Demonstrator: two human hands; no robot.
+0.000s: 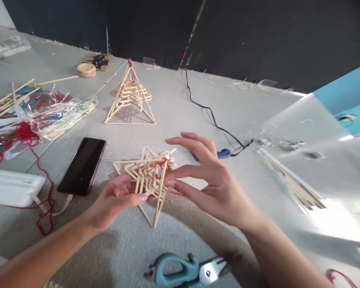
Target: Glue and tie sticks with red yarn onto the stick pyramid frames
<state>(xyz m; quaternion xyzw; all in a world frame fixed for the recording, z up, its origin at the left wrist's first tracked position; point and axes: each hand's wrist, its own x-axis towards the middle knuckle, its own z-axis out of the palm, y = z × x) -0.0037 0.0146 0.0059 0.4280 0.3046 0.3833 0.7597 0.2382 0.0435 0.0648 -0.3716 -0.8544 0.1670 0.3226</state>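
My left hand grips a small pyramid of wooden sticks, its thumb across the near side of the stacked inner layers. Red yarn is tied about the pyramid's top. At the pyramid's right side, my right hand has its thumb and forefinger pinched together; what lies between them is too small to make out, and a red strand shows just below. Its other fingers are spread. Behind stands a second stick pyramid with magenta yarn at its tip.
A phone and a white power bank lie at left, near red yarn and bagged sticks. Teal-handled cutters are in front. A black cable leads to a blue-handled tool. Flat strips lie at right.
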